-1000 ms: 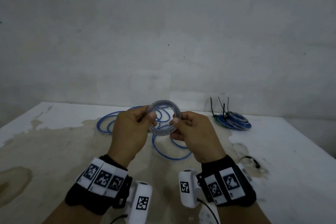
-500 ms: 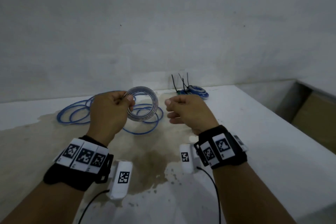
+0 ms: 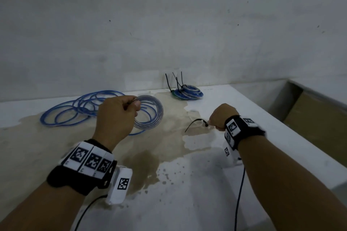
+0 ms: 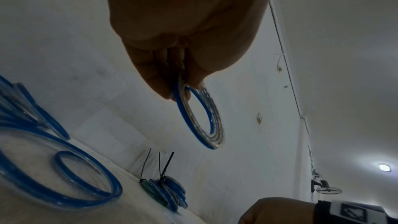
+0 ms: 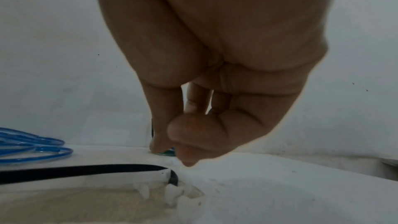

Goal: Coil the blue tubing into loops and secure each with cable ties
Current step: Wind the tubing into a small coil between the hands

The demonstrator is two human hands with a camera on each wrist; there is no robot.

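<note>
The left hand (image 3: 117,116) is clenched on a small coil of tubing (image 3: 150,113), pinching its rim between thumb and fingers and holding it upright above the counter (image 3: 206,184). The right hand (image 3: 218,118), knuckles up with fingers curled, hovers just over the head of a black cable tie (image 3: 195,123) lying on the counter; whether it touches is unclear. Wristband markers carry no readable writing
</note>
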